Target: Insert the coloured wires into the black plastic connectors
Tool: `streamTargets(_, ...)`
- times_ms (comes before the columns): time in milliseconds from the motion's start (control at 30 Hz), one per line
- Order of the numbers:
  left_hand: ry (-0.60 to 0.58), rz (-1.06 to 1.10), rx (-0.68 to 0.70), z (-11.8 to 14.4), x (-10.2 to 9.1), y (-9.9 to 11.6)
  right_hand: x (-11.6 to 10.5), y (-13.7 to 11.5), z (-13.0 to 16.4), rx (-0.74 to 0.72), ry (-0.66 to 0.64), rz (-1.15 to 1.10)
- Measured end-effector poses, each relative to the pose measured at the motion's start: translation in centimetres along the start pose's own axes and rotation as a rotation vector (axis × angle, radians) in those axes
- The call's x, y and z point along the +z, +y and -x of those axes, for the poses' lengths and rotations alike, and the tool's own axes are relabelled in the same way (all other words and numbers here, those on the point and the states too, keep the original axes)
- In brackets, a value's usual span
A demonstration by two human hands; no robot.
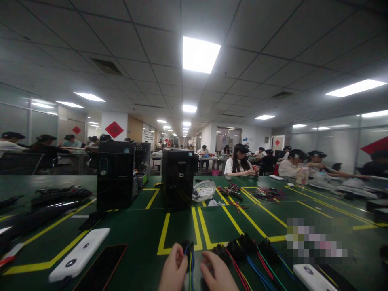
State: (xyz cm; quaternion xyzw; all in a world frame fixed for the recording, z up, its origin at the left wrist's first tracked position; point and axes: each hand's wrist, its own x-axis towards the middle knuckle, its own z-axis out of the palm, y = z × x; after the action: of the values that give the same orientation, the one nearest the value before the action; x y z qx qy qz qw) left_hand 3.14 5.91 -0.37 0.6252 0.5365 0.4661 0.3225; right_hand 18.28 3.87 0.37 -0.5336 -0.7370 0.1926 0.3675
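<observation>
Both hands, left hand [173, 270] & right hand [216, 273], were closed around a black plug [187, 247] w/ colored wires at the table's [136, 226] near edge. More plugs [242, 247] lay just right, prob. still waiting.

No lettering is showing clearly enough to read: the red diamond signs [114, 129] on the far walls are carrying marks too blurred to make out, the round marks on the white power bank [79, 254] are too small, and one patch is lying pixelated.
</observation>
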Motion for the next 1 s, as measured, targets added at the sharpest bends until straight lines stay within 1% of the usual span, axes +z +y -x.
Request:
streamTargets(33, -0.028, 0.078, 0.007, 0.4, 0.5, 0.5, 0.1, 0.3, -0.1, 0.026, 0.011, -0.050)
streamTargets(67, -0.070, 0.111, 0.037, 0.8, 0.9, 0.9, 0.2, 0.5, -0.2, 0.047, 0.018, -0.106)
streamTargets(133, -0.137, 0.121, 0.109, 1.2, 1.5, 1.2, 0.5, 1.0, -0.4, 0.109, 0.031, -0.220)
streamTargets(200, -0.150, 0.108, 0.164, 1.3, 1.8, 1.1, 0.9, 1.3, -0.6, 0.186, 0.051, -0.339)
streamTargets(300, -0.160, 0.129, 0.205, 1.2, 1.7, 1.0, 1.3, 1.5, -0.7, 0.268, 0.046, -0.531)
streamTargets(367, -0.239, 0.107, 0.224, 1.4, 1.3, 1.4, 1.3, 1.5, -0.7, 0.301, 0.018, -0.634)
streamTargets(433, -0.309, 0.059, 0.228, 1.6, 0.9, 2.0, 1.1, 1.4, -0.7, 0.334, 0.008, -0.690)
streamTargets(467, -0.294, 0.047, 0.222, 1.6, 0.7, 2.2, 1.0, 1.4, -0.7, 0.345, 0.008, -0.706)
streamTargets(533, -0.179, 0.046, 0.175, 1.6, 0.2, 2.4, 0.9, 1.2, -0.7, 0.354, 0.014, -0.725)
streamTargets(600, -0.019, 0.099, 0.065, 1.1, -0.1, 2.1, 0.9, 0.9, -0.8, 0.356, 0.010, -0.757)
streamTargets(633, 0.036, 0.171, -0.004, 0.9, -0.3, 1.8, 0.9, 0.7, -0.8, 0.358, -0.001, -0.795)
streamTargets(667, 0.055, 0.290, -0.074, 0.6, -0.4, 1.6, 0.9, 0.4, -0.8, 0.359, -0.019, -0.853)
streamTargets(700, 0.033, 0.455, -0.152, 0.3, -0.5, 1.4, 0.9, 0.1, -0.8, 0.357, -0.048, -0.925)
streamTargets(733, -0.031, 0.638, -0.232, 0.1, -0.5, 1.3, 1.0, -0.3, -0.8, 0.350, -0.086, -1.004)
streamTargets(767, -0.125, 0.805, -0.316, 0.0, -0.5, 1.2, 1.0, -0.6, -0.7, 0.339, -0.127, -1.077)
streamTargets(800, -0.225, 0.928, -0.393, 0.0, -0.5, 1.2, 1.0, -0.9, -0.6, 0.327, -0.168, -1.132)
streamTargets(833, -0.302, 0.991, -0.450, 0.0, -0.3, 1.3, 1.0, -1.2, -0.6, 0.315, -0.213, -1.152)
streamTargets(867, -0.342, 1.004, -0.484, 0.0, -0.2, 1.3, 1.0, -1.4, -0.5, 0.304, -0.258, -1.131)
streamTargets(900, -0.347, 0.990, -0.491, 0.1, 0.1, 1.2, 1.0, -1.5, -0.4, 0.292, -0.291, -1.066)
streamTargets(933, -0.330, 0.969, -0.472, 0.1, 0.4, 1.1, 1.0, -1.6, -0.3, 0.270, -0.296, -0.961)
streamTargets(1000, -0.281, 0.940, -0.414, 0.1, 0.9, 0.6, 0.9, -1.7, -0.2, 0.194, -0.223, -0.661)
